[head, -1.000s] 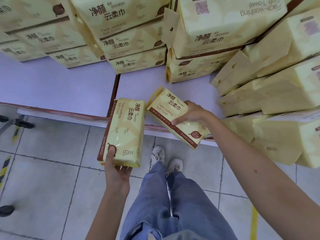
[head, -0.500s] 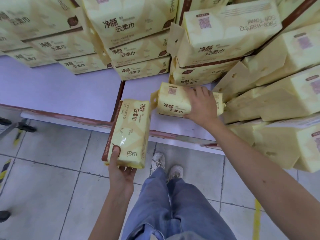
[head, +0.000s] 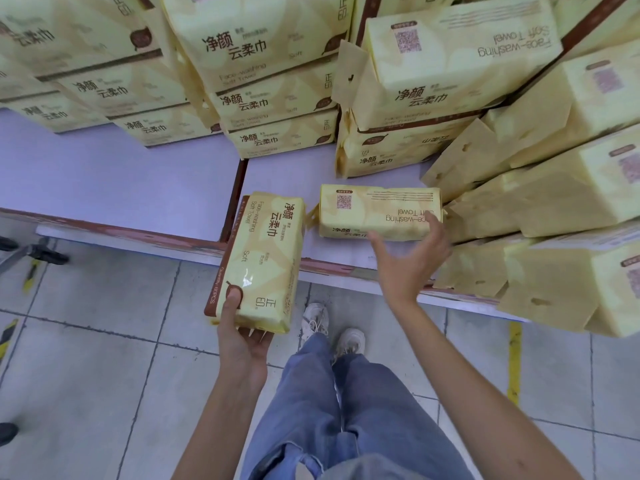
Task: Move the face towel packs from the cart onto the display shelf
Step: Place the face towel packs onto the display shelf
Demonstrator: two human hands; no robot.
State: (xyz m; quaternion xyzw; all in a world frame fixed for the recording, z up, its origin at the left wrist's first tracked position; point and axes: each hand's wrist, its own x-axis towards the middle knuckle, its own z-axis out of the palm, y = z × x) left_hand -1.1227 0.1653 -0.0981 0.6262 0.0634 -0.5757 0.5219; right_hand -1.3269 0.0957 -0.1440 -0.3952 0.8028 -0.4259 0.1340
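Observation:
A yellow face towel pack lies flat on the pale purple display shelf, in front of stacked packs. My right hand hovers just in front of this pack with fingers spread, its fingertips near the pack's right end, holding nothing. My left hand grips the bottom end of a second yellow pack, thumb on its front, holding it upright over the shelf's front edge. The cart is out of view.
Stacks of the same packs fill the back of the shelf, and a leaning pile crowds its right side. A brown divider splits the shelf. Tiled floor, my jeans and shoes lie below. Another person's shoes show at left.
My right hand set its pack down on the shelf, let go and drew back toward me. The left hand kept hold of its pack, almost unmoved.

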